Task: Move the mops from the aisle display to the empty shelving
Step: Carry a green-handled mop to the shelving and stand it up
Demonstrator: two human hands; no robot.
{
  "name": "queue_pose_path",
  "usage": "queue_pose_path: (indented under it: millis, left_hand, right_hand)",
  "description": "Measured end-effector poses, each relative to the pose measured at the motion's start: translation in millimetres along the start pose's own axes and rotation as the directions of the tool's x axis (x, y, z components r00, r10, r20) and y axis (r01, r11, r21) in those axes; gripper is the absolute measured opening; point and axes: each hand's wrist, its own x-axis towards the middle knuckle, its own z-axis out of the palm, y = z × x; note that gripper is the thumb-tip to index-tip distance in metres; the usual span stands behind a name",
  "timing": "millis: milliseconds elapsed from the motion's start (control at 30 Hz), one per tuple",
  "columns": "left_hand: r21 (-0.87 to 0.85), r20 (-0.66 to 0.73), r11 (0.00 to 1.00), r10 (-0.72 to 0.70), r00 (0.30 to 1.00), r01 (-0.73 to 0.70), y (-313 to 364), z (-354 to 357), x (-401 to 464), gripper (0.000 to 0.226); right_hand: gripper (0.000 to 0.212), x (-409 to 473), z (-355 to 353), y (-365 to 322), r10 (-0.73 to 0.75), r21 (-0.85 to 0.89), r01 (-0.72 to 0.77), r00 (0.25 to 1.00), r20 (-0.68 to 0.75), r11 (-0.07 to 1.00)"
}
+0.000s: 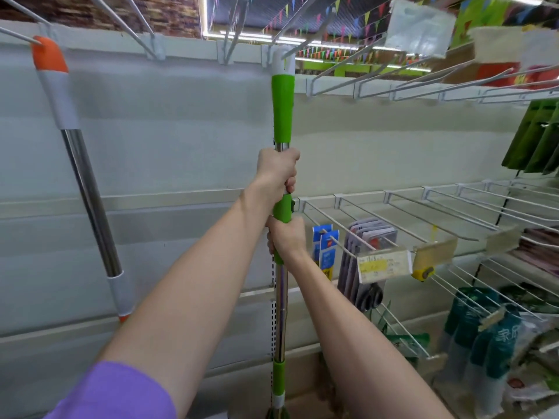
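Nearest the camera, a purple sleeve [121,391] covers the upper left arm, and both bare forearms reach forward and up toward the middle of the view. The right hand [287,237] is the lower one, its fingers wrapped around the green plastic collar on the pole of the green-and-steel mop [282,116]. Just above it, the left hand [278,172] is clenched around the shiny steel section of the same pole, thumb side up.

The mop stands nearly upright, its long axis running from the bottom edge of the view to the top rail. The mop head end points down and is cut off at the lower edge; the long green grip with a white cap points up, and the cap sits at a white wire hook [305,40] on the top rail of the pale grey shelving back panel [169,131]. Whether the cap hangs on the hook or only touches it is unclear.

Well to the left, an orange-and-white mop with a steel pole [87,189] hangs from another wire hook, orange cap up, its lower end slanting toward the right.

To the right, white wire pegs [423,213] jut from the panel, carrying blue carded packs [325,252] and yellow price tags [384,264].
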Motion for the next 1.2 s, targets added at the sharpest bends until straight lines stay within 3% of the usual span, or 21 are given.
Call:
queue_pose_path:
  millis: [233, 367, 600, 1033, 1200]
  left_hand:
    - [-0.001, -0.151, 0.993, 0.116, 0.982, -0.118, -20, 6, 37, 0.03]
    - [0.009, -0.166, 0.989, 0.146, 0.975, -0.147, -26, 7, 53, 0.032]
    - [0.049, -0.2, 0.982, 0.19, 0.961, -0.184, -33, -1, 83, 0.032]
    - [0.096, -0.209, 0.958, 0.285, 0.936, -0.27, -42, -10, 87, 0.039]
    - [0.19, -0.092, 0.921, 0.362, 0.928, -0.34, -36, -18, 64, 0.041]
  right_hand:
    - [0.013, 33, 7, 12, -0.117, -0.022, 0.118, 0.993, 0.019, 0.993]
    - [0.024, 52, 9, 25, -0.18, -0.035, 0.179, 0.983, -0.021, 0.983]
    - [0.024, 74, 27, 32, -0.172, 0.023, 0.172, 0.985, -0.003, 0.985]
    - [0.029, 83, 33, 45, -0.123, -0.01, 0.123, 0.992, -0.014, 0.992]
    - [0.028, 72, 27, 34, -0.128, -0.117, 0.131, 0.991, 0.036, 0.984]
